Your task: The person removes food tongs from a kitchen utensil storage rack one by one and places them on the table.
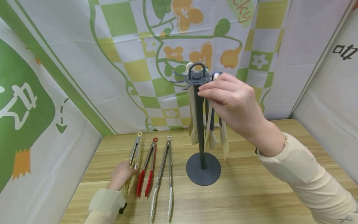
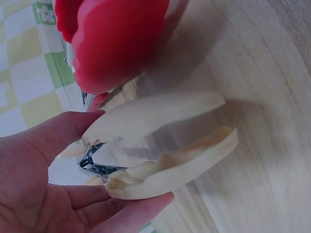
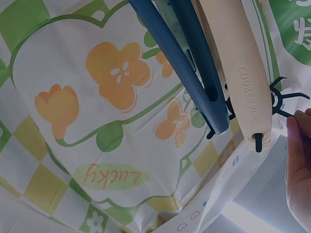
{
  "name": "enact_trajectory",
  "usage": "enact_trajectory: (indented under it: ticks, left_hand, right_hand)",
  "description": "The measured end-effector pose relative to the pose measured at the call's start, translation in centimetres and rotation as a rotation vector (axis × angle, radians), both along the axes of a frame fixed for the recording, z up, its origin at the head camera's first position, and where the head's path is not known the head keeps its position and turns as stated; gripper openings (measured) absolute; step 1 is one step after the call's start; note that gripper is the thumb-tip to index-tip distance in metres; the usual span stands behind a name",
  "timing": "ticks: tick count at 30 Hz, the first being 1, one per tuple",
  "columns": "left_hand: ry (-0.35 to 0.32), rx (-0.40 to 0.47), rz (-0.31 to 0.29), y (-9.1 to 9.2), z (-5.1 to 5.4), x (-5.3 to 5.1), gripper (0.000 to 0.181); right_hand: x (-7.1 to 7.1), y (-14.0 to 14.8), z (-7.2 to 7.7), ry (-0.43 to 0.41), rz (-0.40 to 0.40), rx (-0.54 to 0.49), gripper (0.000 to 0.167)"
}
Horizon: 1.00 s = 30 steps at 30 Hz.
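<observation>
At the left of the table, my left hand [image 1: 121,175] grips a pair of tongs with cream tips [image 2: 150,114]. Its thumb is on one side of the tips, its fingers on the other. My right hand [image 1: 235,102] is up at the top of a dark utensil rack [image 1: 200,130]. Seen from the right wrist, its fingertips pinch one of the rack's hooks [image 3: 282,113]. Utensils hang from other hooks, among them one with a cream handle [image 3: 240,73] and one with a blue handle [image 3: 180,53]. My right hand hides part of the rack top in the head view.
Beside the cream-tipped tongs lie red-tipped tongs [image 1: 149,168] and longer white-tipped tongs [image 1: 165,168] on the wooden table [image 1: 240,199]. The rack stands on a round base [image 1: 193,174]. Behind the table hangs a patterned cloth [image 1: 123,77].
</observation>
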<state>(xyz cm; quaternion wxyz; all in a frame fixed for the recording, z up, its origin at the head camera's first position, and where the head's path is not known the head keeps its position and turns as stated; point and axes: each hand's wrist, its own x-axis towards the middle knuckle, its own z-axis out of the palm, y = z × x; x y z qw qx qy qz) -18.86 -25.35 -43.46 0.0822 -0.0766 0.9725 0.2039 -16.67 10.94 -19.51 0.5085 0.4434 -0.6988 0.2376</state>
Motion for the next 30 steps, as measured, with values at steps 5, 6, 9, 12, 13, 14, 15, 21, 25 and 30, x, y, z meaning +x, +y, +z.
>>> enact_trajectory:
  ticks: [5, 6, 9, 12, 13, 14, 15, 21, 25, 30]
  left_hand:
    - [-0.016, -0.004, -0.004, 0.05, 0.02, -0.14, 0.029]
    - [-0.018, -0.005, -0.002, 0.05, 0.0, -0.15, 0.028]
    - [-0.019, -0.01, 0.004, 0.06, 0.0, -0.17, 0.028]
    - [-0.022, -0.021, 0.0, 0.07, -0.02, -0.25, 0.027]
    - [-0.023, -0.028, -0.005, 0.1, -0.01, -0.28, 0.027]
    - [-0.023, -0.036, -0.008, 0.11, -0.02, -0.32, 0.027]
    - [-0.024, -0.041, -0.011, 0.12, -0.03, -0.36, 0.027]
    - [-0.03, -0.054, -0.019, 0.15, -0.06, -0.47, 0.026]
    - [-0.033, -0.059, -0.032, 0.11, -0.08, -0.46, 0.026]
    - [-0.029, -0.07, -0.043, 0.1, -0.15, -0.39, 0.025]
  right_hand:
    - [0.0, -0.02, 0.01, 0.002, -0.001, -0.002, 0.015]
    - [0.0, -0.02, 0.02, 0.002, -0.001, -0.002, 0.015]
    - [-0.01, -0.02, 0.03, 0.003, 0.0, -0.002, 0.015]
    - [-0.02, -0.01, 0.04, 0.004, 0.0, -0.002, 0.015]
    - [-0.02, 0.0, 0.05, 0.004, 0.0, -0.002, 0.015]
    - [-0.02, 0.0, 0.05, 0.004, 0.0, -0.002, 0.015]
    - [-0.02, 0.01, 0.06, 0.005, 0.0, -0.002, 0.015]
    - [-0.04, 0.0, 0.06, 0.005, 0.0, 0.003, 0.014]
    - [-0.03, 0.0, 0.05, 0.006, -0.004, 0.007, 0.013]
    - [-0.03, 0.03, 0.02, 0.004, -0.007, 0.008, 0.012]
